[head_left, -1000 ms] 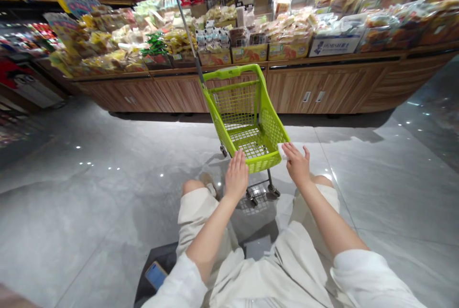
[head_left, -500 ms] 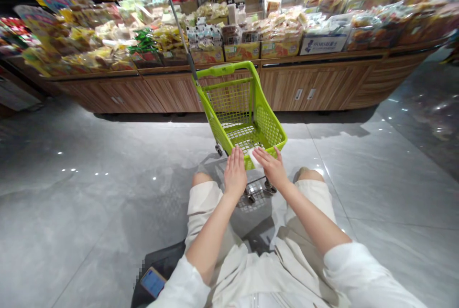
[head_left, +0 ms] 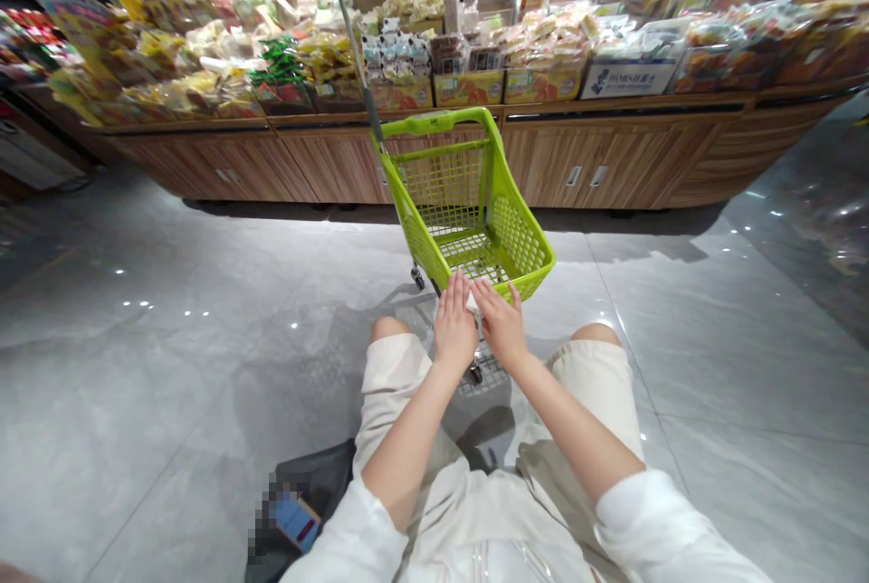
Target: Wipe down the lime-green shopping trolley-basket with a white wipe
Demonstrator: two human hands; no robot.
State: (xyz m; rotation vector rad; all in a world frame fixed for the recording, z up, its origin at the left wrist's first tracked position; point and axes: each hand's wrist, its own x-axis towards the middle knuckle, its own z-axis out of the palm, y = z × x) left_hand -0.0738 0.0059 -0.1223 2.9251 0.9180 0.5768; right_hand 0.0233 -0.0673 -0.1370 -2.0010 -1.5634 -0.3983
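Spreading your left hand (head_left: 453,325) and right hand (head_left: 499,322) open, unclenched, you touch the lime-green shopping cart (head_left: 517,237) at twelve o'clock.

small white item (head_left: 472,301), mostly hidden, unidentifiable

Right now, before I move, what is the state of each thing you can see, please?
Left hand: fingers spread, at the cart's near rim.
Right hand: fingers spread, beside the left hand.
White tissue: partly hidden between the hands.
Lime-green shopping cart: upright on its casters.
Wooden cabinet doors: shut.
Phone: screen lit.
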